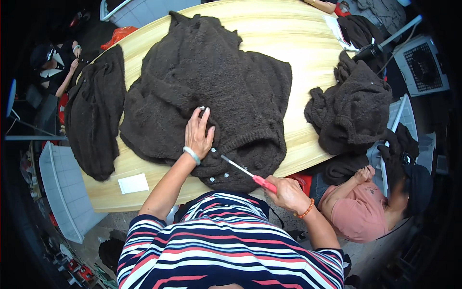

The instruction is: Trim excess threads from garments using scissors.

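A dark brown knitted sweater [211, 86] lies spread over the table in front of me. My left hand [198, 134] rests on it, fingers stretched out and slightly apart, holding nothing. Several small shiny buttons [226, 175] show on the folded knit near the table's front edge. In my right hand [291, 194] is a red-handled screwdriver [243, 169], wrapped in my fingers. Its thin metal shaft points left and away from me, the tip just over the fabric, beside a button close to my left wrist. Whether the tip touches the knit I cannot tell.
More dark knitwear lies at the left [98, 113] and right [358, 106] of the pale wooden table [284, 29]. A white card [134, 184] sits near the front left edge. White plastic bins [67, 192] stand around. A co-worker in pink [356, 209] is close on my right; another person is at far left.
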